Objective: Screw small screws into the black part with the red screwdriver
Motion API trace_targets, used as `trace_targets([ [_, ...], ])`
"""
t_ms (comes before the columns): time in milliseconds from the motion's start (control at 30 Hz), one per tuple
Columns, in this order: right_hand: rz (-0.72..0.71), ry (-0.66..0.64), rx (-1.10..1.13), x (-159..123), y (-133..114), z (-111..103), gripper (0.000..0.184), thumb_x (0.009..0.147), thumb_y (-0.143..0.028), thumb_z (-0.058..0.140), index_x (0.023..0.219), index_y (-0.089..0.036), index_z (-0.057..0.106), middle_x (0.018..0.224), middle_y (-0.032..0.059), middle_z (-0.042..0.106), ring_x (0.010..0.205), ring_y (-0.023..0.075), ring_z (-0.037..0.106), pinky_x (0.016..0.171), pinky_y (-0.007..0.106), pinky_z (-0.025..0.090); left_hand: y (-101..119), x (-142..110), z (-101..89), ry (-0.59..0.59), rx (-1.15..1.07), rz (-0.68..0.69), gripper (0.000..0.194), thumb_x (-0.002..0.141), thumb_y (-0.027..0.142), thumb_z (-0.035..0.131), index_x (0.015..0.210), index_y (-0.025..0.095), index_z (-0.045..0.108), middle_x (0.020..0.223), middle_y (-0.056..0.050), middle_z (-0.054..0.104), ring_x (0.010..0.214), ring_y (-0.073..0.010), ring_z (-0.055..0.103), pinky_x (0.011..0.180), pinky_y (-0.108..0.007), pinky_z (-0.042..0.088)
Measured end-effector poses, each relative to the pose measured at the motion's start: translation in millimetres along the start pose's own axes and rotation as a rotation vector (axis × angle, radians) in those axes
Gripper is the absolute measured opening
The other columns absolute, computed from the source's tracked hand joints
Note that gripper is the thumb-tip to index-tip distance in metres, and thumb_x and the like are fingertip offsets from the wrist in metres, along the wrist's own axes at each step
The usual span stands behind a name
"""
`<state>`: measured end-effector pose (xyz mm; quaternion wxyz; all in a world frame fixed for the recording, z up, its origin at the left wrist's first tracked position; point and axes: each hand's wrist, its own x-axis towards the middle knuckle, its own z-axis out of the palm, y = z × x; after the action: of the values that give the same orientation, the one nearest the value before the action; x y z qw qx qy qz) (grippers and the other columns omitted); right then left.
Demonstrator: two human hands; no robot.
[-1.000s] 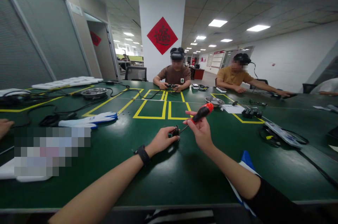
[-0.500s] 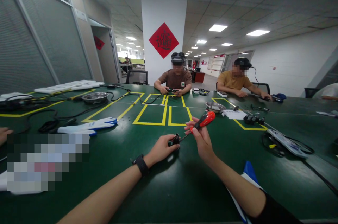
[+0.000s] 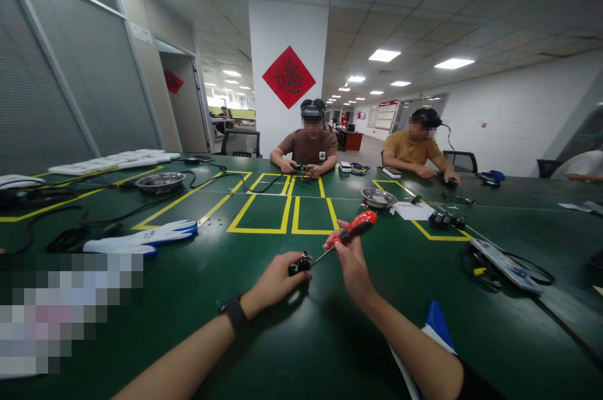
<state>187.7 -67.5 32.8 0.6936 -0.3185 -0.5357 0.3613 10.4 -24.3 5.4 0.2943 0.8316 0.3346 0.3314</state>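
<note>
My left hand [image 3: 277, 277], with a dark watch on its wrist, is closed around a small black part with a shiny metal top [image 3: 305, 260], just above the green table [image 3: 264, 350]. In my right hand [image 3: 352, 262] is a screwdriver [image 3: 355, 228] with a red and black handle, gripped between thumb and fingers. Its shaft slants down to the left, and the tip meets or nearly meets the side of the black part; contact is hard to tell. My left fingers hide much of that part.
Work gloves [image 3: 141, 238] lie at left, another glove [image 3: 436, 331] under my right forearm. Metal bowls [image 3: 160, 182] [image 3: 378, 198], a power strip [image 3: 506, 265], several black parts [image 3: 445, 219] and cables lie around. Two people [image 3: 308, 145] [image 3: 414, 149] sit across the table, handling small objects.
The view has shifted slightly. Both hands, the black part and the screwdriver appear a little lower and further left in the picture. My grips look the same.
</note>
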Motion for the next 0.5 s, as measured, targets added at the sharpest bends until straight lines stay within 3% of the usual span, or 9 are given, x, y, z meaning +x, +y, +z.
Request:
trace_targets([
  [133,-0.017,-0.071,-0.037,-1.3,-5.2,2.9,0.032,0.085,-0.028,0.052,0.115,-0.022,0.043,0.111,0.0064,0.059,0.092,0.0171,0.059,0.088,0.037,0.046,1.0,-1.3,0.5,0.009,-0.016,0.025,0.03,0.078,0.03,0.06,0.105,0.018,0.065,0.1,-0.005,0.067,0.092,-0.0198,0.06,0.086,-0.029,0.044],
  [267,-0.084,-0.111,-0.083,-4.9,-2.5,6.0,0.025,0.084,-0.028,0.055,0.106,-0.022,0.045,0.1,0.0055,0.064,0.097,0.019,0.06,0.091,0.04,0.045,0.4,-5.0,0.2,0.035,0.023,0.025,0.03,0.078,0.032,0.06,0.102,0.016,0.065,0.098,-0.006,0.067,0.09,-0.0199,0.059,0.085,-0.03,0.044],
  [500,-0.102,-0.084,-0.155,-8.3,1.4,8.9,0.021,0.084,-0.029,0.054,0.103,-0.022,0.046,0.091,0.0037,0.065,0.088,0.0183,0.061,0.083,0.037,0.047,-0.1,-8.1,-2.9,0.035,0.045,0.015,0.026,0.077,0.03,0.06,0.098,0.016,0.067,0.09,-0.005,0.067,0.084,-0.0189,0.058,0.081,-0.029,0.044],
])
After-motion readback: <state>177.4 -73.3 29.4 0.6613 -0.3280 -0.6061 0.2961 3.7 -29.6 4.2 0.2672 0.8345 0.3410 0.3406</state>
